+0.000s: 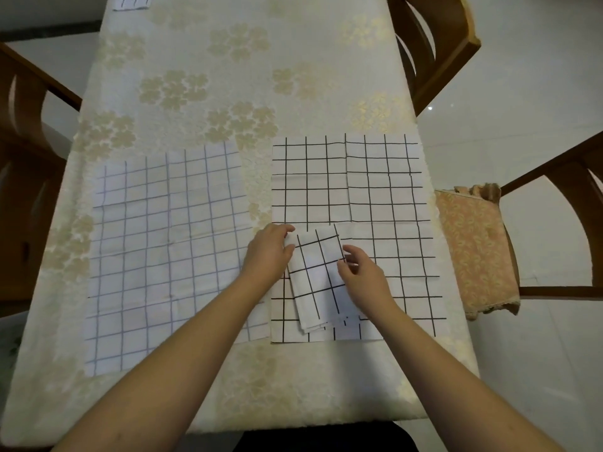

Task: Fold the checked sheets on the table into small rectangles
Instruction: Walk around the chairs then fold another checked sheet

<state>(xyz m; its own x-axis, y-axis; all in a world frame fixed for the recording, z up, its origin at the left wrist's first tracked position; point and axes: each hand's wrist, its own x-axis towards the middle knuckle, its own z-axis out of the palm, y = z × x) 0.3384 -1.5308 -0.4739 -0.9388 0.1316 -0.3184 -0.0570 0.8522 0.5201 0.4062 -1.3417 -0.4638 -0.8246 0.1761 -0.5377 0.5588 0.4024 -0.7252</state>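
Holding the folded checked sheet (318, 275) with both hands, you pinch its far left corner with your left hand (269, 252) and its right edge with your right hand (362, 277); it lies on the black-checked sheet (385, 197) near the table's (293, 76) right edge, beside the blue-checked sheet (163, 249)

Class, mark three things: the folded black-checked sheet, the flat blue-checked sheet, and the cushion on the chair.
folded black-checked sheet (315, 278), head view, middle of its top layer
flat blue-checked sheet (163, 252), head view, its centre
chair cushion (474, 246), head view, middle of its top
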